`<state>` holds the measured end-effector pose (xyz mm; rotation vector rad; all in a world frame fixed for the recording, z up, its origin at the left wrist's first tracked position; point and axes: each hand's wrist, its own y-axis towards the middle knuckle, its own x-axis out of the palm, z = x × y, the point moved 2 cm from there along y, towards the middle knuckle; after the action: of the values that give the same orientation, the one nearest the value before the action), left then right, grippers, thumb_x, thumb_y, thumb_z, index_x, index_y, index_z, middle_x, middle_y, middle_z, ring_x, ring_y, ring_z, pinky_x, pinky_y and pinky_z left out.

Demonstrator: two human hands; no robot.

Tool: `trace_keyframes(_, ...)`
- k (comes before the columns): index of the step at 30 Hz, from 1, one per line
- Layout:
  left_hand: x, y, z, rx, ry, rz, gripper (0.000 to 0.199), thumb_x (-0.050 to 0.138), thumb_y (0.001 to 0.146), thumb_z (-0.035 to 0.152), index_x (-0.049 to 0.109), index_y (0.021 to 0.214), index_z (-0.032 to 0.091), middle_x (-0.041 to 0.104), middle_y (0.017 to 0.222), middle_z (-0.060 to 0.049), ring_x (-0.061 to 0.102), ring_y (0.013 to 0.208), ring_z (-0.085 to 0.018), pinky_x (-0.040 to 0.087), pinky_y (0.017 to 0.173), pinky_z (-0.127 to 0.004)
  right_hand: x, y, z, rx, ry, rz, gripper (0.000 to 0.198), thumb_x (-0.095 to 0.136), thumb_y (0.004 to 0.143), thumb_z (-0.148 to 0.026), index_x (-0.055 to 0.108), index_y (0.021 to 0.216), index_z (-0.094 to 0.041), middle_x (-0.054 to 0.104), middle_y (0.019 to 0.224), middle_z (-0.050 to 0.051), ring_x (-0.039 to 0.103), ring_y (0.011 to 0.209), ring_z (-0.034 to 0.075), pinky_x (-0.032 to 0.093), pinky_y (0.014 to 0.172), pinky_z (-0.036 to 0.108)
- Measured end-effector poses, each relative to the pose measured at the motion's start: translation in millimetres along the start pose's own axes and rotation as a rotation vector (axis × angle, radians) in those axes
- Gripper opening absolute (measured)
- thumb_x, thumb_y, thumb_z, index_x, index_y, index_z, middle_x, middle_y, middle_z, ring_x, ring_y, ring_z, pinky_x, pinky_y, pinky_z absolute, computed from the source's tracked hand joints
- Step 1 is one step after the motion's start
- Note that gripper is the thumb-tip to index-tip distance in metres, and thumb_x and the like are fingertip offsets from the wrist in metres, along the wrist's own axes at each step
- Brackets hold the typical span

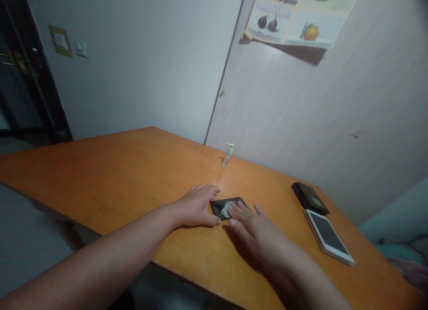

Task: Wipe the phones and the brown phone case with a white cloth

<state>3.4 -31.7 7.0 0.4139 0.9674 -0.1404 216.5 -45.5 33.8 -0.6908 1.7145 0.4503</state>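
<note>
A small flat black rectangular object [217, 204] lies on the wooden table, its kind not clear. My left hand [198, 207] is around its left end, thumb at the near edge and fingers at the far edge. On top of it is a greyish-white patch [226, 209] that looks like a crumpled wipe, though I cannot be sure. My right hand [249, 223] rests over the object's right part, its fingers stretched out flat across the patch and the little finger apart. Those fingers cover part of both.
Behind the hands stands a small clear pump bottle [227, 155] near the wall. On the right lie a black wallet-like case [310, 197] and a white tablet-like device [329, 235]. The orange-brown table [110, 172] has its near edge below my forearms.
</note>
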Motion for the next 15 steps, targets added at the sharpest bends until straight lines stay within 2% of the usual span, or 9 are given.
trace_keyframes(2, 0, 0, 0, -0.007, -0.004, -0.003, 0.077, 0.079, 0.061, 0.047, 0.053, 0.129, 0.021, 0.065, 0.116, -0.007, 0.059, 0.108, -0.030, 0.046, 0.095, -0.040, -2, 2, 12, 0.137, -0.054, 0.051, 0.057, 0.028, 0.103, -0.052, 0.051, 0.144, -0.020, 0.042, 0.153, 0.012, 0.027, 0.147, 0.031, 0.007, 0.119, 0.064)
trace_keyframes(4, 0, 0, 0, -0.012, -0.006, -0.007, 0.078, 0.079, 0.060, 0.047, 0.053, 0.129, 0.021, 0.065, 0.115, -0.007, 0.059, 0.107, -0.030, 0.046, 0.095, -0.040, -2, 3, 13, 0.157, -0.071, 0.066, 0.058, 0.028, 0.103, -0.052, 0.051, 0.144, -0.017, 0.042, 0.153, 0.014, 0.027, 0.147, 0.032, 0.006, 0.118, 0.065)
trace_keyframes(8, -1, 0, 1, 0.001, 0.012, -0.007, 0.075, 0.076, 0.063, 0.044, 0.053, 0.130, 0.020, 0.064, 0.119, -0.009, 0.059, 0.108, -0.030, 0.047, 0.094, -0.040, 3, 1, -8, -0.094, 0.052, -0.015, 0.059, 0.026, 0.103, -0.056, 0.041, 0.151, -0.025, 0.035, 0.157, 0.006, 0.023, 0.149, 0.026, 0.009, 0.121, 0.057)
trace_keyframes(10, 0, 0, 1, 0.004, 0.019, -0.006, 0.075, 0.075, 0.064, 0.044, 0.053, 0.131, 0.019, 0.064, 0.120, -0.009, 0.059, 0.110, -0.031, 0.046, 0.095, -0.040, 4, 3, -8, -0.113, 0.077, -0.023, 0.057, 0.025, 0.103, -0.056, 0.041, 0.151, -0.029, 0.035, 0.157, 0.003, 0.022, 0.149, 0.026, 0.009, 0.121, 0.058)
trace_keyframes(15, 1, 0, -1, -0.008, -0.003, -0.005, 0.080, 0.078, 0.061, 0.049, 0.053, 0.131, 0.020, 0.064, 0.118, -0.008, 0.058, 0.111, -0.031, 0.046, 0.096, -0.039, 4, 12, 23, 0.184, -0.045, 0.087, 0.058, 0.026, 0.103, -0.053, 0.050, 0.145, -0.022, 0.040, 0.155, 0.010, 0.020, 0.149, 0.034, 0.004, 0.116, 0.069)
